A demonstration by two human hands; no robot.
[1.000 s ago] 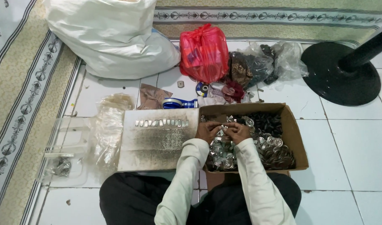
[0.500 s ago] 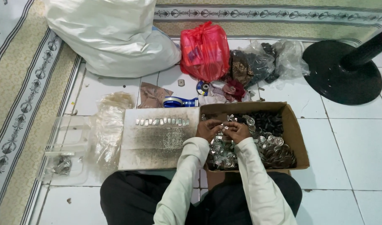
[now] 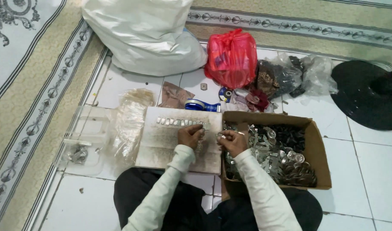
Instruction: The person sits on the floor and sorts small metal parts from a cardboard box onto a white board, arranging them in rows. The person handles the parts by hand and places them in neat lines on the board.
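My left hand [image 3: 190,135] rests on a pale flat board [image 3: 164,143], at the right end of a row of small silver metal pieces [image 3: 179,122], and its fingers pinch one small piece. My right hand [image 3: 232,141] hovers at the left edge of an open cardboard box [image 3: 322,160] and holds small metal pieces between its fingers. The box is full of shiny metal parts [image 3: 277,154]. Both arms wear pale long sleeves.
A clear plastic tray [image 3: 87,139] and a stack of clear bags [image 3: 129,122] lie left of the board. Behind are a roll of blue tape [image 3: 200,105], a red bag [image 3: 231,57], a big white sack [image 3: 142,36], clear bags of dark parts [image 3: 290,77], and a black round stand base [image 3: 367,94].
My left hand has moved left out of the box and onto the board, to the end of the row. My right hand has drawn back to the box's left edge.
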